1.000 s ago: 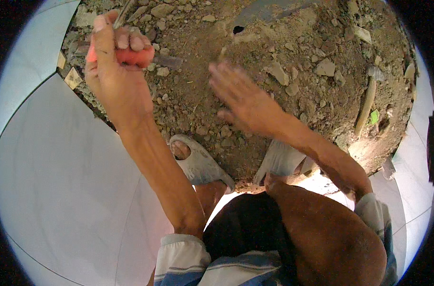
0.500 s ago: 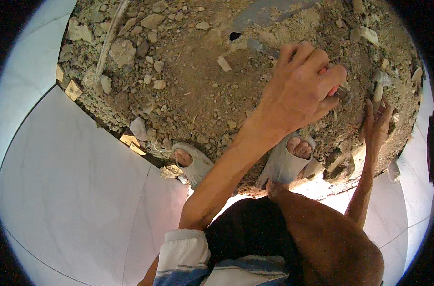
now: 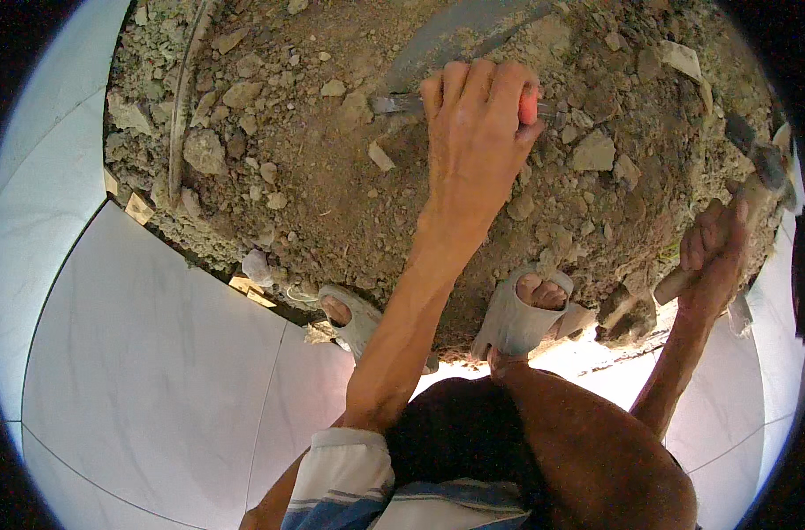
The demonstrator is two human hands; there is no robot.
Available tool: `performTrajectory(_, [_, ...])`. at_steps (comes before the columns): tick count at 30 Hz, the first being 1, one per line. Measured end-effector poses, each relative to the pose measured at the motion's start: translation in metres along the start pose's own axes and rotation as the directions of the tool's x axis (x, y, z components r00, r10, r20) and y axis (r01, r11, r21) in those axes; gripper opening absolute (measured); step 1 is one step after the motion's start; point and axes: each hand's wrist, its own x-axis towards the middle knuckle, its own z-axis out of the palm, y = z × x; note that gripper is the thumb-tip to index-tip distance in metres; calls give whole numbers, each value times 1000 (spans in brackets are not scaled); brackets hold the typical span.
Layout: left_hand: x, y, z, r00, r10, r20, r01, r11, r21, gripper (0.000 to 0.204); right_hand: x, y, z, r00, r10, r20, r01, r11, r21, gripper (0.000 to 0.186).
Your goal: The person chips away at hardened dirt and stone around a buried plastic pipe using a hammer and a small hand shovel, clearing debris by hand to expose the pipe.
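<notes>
My left hand (image 3: 478, 119) is closed around a metal chisel with a red grip (image 3: 528, 104). The chisel's flat grey end (image 3: 394, 104) points left, close to the near edge of a grey pipe (image 3: 464, 35) partly buried in the dirt. Whether its tip touches the pipe or the soil I cannot tell. Over at the right, my right hand (image 3: 716, 238) is wrapped round the wooden handle of a hammer (image 3: 767, 172). Its head points up and away, and the handle's butt sticks out below my palm.
Loose dirt with broken stones (image 3: 592, 152) surrounds both hands. A thin rod (image 3: 183, 106) lies at the left. White floor tiles (image 3: 146, 353) border the dug patch, with wood chips (image 3: 138, 208) along the edge. My sandalled feet (image 3: 522, 309) stand on the near side.
My left hand has shifted left and slightly away with the chisel, which now lies more sideways. My right hand, lower at the dirt before, has risen to the right with the hammer.
</notes>
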Motion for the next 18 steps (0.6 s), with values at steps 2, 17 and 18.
performTrajectory(2, [5,2,1,1000,-29,-8,29,1000,13,48,-2,-4,8,997,-79,22,78,997,10,44])
performTrajectory(17, [7,-20,-13,997,-59,-41,64,990,124,55,-54,5,115,895,263,359,-328,935,133,44])
performTrajectory(18, [8,-22,-16,997,-59,-55,65,990,125,54,-55,9,121,888,254,383,-312,945,96,42])
